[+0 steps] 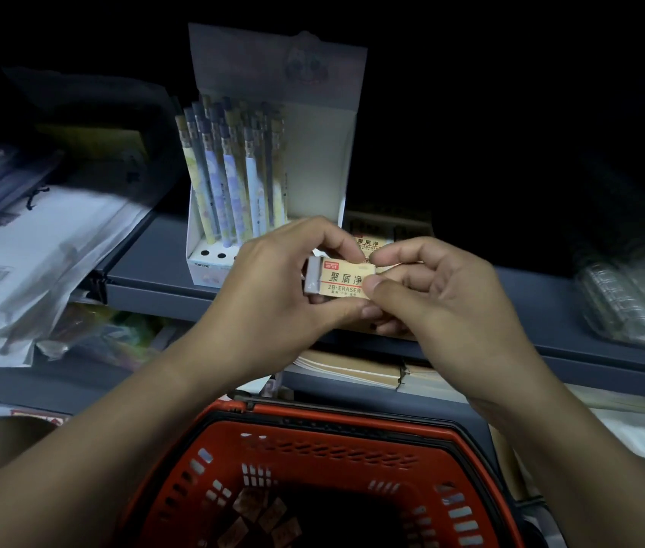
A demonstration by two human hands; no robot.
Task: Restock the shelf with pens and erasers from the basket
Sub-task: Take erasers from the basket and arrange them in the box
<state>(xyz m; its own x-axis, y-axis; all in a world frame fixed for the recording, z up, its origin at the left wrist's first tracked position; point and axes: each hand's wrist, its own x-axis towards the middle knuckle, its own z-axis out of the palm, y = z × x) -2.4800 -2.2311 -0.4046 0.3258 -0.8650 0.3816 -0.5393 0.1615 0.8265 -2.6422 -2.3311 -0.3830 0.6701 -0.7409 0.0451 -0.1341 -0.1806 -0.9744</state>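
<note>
An eraser [336,279] in a tan sleeve marked 2B-ERASER, grey end showing at the left, is held over the front edge of the grey shelf [154,270]. My left hand [273,294] grips it from the left and below. My right hand [443,298] pinches its right end with thumb and forefinger. Behind the hands a tan box of erasers [388,231] sits on the shelf. A white display box [269,152] full of upright pens stands just left of it. Below, the red basket [313,433] holds several wrapped erasers [261,516] at its bottom.
Plastic-wrapped white paper packs [28,263] lie on the shelf at the left. Clear plastic packages [637,298] lie at the right. Notebooks [348,369] are stacked on the lower shelf behind the basket. The upper area is dark.
</note>
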